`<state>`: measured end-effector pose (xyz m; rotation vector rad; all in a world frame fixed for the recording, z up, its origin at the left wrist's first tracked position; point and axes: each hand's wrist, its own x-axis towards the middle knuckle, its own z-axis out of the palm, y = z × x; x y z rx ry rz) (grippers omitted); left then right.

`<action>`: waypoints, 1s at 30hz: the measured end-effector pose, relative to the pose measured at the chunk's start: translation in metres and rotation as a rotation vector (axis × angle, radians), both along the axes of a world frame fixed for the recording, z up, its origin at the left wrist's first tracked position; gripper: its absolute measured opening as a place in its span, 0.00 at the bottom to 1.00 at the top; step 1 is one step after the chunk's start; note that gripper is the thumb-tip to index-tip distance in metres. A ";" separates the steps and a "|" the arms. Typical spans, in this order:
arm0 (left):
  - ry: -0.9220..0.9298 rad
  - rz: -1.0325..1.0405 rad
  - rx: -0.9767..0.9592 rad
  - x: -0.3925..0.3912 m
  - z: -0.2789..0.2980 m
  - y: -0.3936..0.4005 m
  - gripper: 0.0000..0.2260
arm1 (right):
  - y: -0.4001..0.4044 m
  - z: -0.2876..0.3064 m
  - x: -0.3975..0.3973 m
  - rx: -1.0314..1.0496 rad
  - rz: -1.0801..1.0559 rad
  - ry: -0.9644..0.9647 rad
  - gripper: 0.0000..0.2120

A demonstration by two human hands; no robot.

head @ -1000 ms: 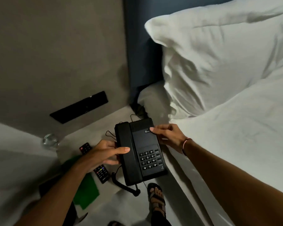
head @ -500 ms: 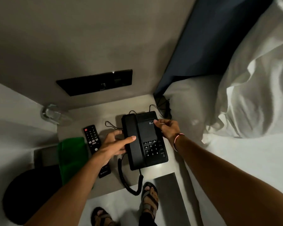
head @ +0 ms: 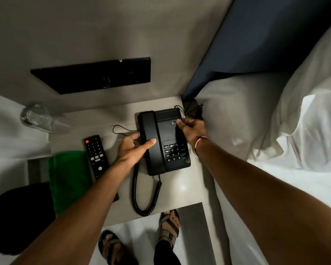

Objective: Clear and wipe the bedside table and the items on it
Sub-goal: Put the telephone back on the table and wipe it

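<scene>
I am viewing the phone (head: 163, 142) sitting flat on the table (head: 185, 188), toward its back right corner, close to the bed (head: 275, 188). I am gripping it with both hands.

Left hand (head: 131, 150): it is clasping the phone's left edge. The thumb is lying across the top of the handset (head: 151, 140); the fingers are curling round the side, with their tips hidden. The grip is narrow and closed on the phone.

Right hand (head: 191, 131): it is holding the phone's upper right edge. The thumb is pressing on the top face near the small label; the fingers are curling down over the right side. A pink band is circling the wrist.

The coiled cord (head: 141, 196) is looping from the phone's front end toward the table's near edge. A remote (head: 96, 157) is lying just left of the left hand, partly under the forearm. A green cloth (head: 69, 178) is lying beside the remote, on the left. A glass (head: 34, 116) is standing at the table's far left corner.
</scene>
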<state>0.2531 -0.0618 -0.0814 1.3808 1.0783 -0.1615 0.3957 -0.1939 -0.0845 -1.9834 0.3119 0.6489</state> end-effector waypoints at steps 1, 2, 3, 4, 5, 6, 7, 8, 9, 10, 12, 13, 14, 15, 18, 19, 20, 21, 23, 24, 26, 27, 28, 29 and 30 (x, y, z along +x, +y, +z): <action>0.003 -0.020 0.009 0.000 -0.002 0.000 0.11 | 0.000 0.000 -0.001 0.002 -0.014 0.001 0.09; 0.004 -0.032 0.007 -0.001 -0.004 0.001 0.11 | -0.001 -0.002 -0.002 0.012 -0.028 0.008 0.09; 0.003 -0.034 0.005 -0.001 -0.005 0.001 0.11 | -0.001 -0.001 -0.003 0.021 -0.038 0.020 0.09; 0.002 -0.034 0.008 -0.001 -0.006 0.001 0.10 | -0.002 -0.002 -0.003 0.025 -0.043 0.023 0.10; 0.003 -0.037 0.017 -0.001 -0.006 0.002 0.10 | -0.002 0.000 -0.004 0.021 -0.039 0.026 0.10; 0.003 -0.041 0.025 0.000 -0.006 0.002 0.09 | -0.002 0.000 -0.002 0.016 -0.034 0.023 0.10; 0.000 -0.046 0.032 0.000 -0.005 0.003 0.09 | -0.002 0.001 -0.002 0.008 -0.024 0.023 0.10; -0.005 -0.053 0.041 0.000 -0.004 0.003 0.09 | -0.002 0.002 0.000 -0.004 -0.009 0.016 0.11; -0.010 -0.057 0.057 0.000 -0.002 0.003 0.08 | -0.003 0.004 0.000 -0.027 0.022 0.007 0.11; -0.024 -0.057 0.087 -0.002 0.000 0.002 0.07 | -0.004 0.006 -0.001 -0.062 0.061 -0.011 0.12; -0.067 -0.039 0.183 -0.008 0.007 -0.002 0.07 | -0.005 0.015 -0.004 -0.134 0.166 -0.055 0.13; -0.078 -0.012 0.231 -0.012 0.012 -0.002 0.11 | -0.007 0.020 -0.007 -0.165 0.218 -0.083 0.15; -0.084 0.013 0.271 -0.018 0.017 -0.001 0.15 | -0.009 0.026 -0.010 -0.196 0.265 -0.117 0.17; -0.094 0.025 0.314 -0.026 0.023 0.002 0.18 | -0.010 0.032 -0.014 -0.233 0.308 -0.156 0.19; -0.116 0.032 0.499 -0.053 0.040 0.015 0.12 | -0.008 0.050 -0.028 -0.367 0.478 -0.301 0.23; -0.100 0.042 0.572 -0.064 0.046 0.022 0.10 | -0.005 0.056 -0.035 -0.420 0.534 -0.359 0.25; -0.076 0.052 0.639 -0.075 0.050 0.029 0.09 | -0.002 0.061 -0.042 -0.469 0.581 -0.425 0.26; -0.052 0.063 0.692 -0.087 0.053 0.036 0.08 | 0.002 0.066 -0.048 -0.503 0.622 -0.491 0.27; -0.008 0.097 0.757 -0.114 0.056 0.053 0.08 | 0.013 0.073 -0.064 -0.519 0.714 -0.590 0.27; 0.021 0.115 0.785 -0.129 0.056 0.062 0.08 | 0.020 0.076 -0.074 -0.503 0.764 -0.620 0.26; 0.108 0.137 0.831 -0.161 0.053 0.078 0.10 | 0.036 0.079 -0.095 -0.479 0.856 -0.644 0.24; 0.169 0.140 0.827 -0.176 0.050 0.084 0.12 | 0.043 0.079 -0.105 -0.475 0.899 -0.645 0.23; 0.233 0.140 0.797 -0.189 0.047 0.090 0.15 | 0.051 0.078 -0.115 -0.465 0.949 -0.643 0.22; 0.289 0.141 0.746 -0.203 0.043 0.097 0.19 | 0.062 0.077 -0.129 -0.437 1.006 -0.623 0.21; 0.319 0.136 0.680 -0.213 0.037 0.101 0.21 | 0.071 0.077 -0.140 -0.390 1.055 -0.585 0.20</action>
